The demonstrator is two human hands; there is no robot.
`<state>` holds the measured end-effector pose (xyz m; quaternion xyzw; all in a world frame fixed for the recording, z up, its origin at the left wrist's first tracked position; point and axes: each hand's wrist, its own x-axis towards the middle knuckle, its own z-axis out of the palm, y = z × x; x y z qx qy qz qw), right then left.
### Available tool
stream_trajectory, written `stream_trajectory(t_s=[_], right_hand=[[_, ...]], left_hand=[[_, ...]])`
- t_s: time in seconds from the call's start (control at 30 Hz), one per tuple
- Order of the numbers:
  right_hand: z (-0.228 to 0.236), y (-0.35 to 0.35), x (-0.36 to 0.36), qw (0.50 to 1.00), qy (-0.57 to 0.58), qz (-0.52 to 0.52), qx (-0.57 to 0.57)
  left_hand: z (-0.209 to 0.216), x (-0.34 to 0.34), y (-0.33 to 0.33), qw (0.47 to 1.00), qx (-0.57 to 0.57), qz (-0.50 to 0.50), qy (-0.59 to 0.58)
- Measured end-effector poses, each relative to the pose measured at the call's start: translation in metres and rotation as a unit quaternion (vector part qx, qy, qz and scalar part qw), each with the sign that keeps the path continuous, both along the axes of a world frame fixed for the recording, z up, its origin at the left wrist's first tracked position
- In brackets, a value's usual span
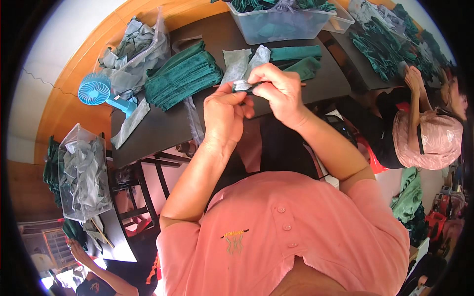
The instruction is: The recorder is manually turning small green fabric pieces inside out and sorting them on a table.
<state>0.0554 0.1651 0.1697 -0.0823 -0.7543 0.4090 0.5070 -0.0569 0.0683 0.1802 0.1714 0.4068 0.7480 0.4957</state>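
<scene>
Both hands meet above the dark table's front edge, pinching a small folded piece of dark green velvet fabric (242, 86) whose pale grey side shows. My left hand (223, 111) holds its left end between thumb and fingers. From the right, my right hand (282, 93) grips the other end, thumb against bent forefinger. Just beyond the hands lie pale grey fabric strips (236, 65) and flat green velvet pieces (302, 68). A thick stack of green velvet strips (183, 76) lies to the left of them.
A blue fan (95, 90) stands at the table's left, beside a clear bin (159, 42) of grey fabric. A translucent tub (281, 27) of green cloth sits at the back. Another clear bin (74, 207) is lower left. Other people's hands (414, 79) work at right and lower left.
</scene>
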Motion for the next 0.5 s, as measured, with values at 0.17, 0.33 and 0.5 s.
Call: stream_trajectory(t_s=[0.17,0.33,0.5], right_hand=[[0.012,0.016,0.000,0.995,-0.097,0.035,0.000],[0.012,0.011,-0.011,0.980,-0.161,0.062,-0.102],[-0.017,0.003,-0.038,0.991,-0.113,-0.021,0.069]], left_hand=[[0.002,-0.010,-0.015,0.993,-0.033,-0.111,0.005],[-0.013,-0.024,-0.029,0.975,0.026,-0.208,-0.077],[-0.006,-0.004,-0.038,0.947,0.115,-0.290,-0.075]])
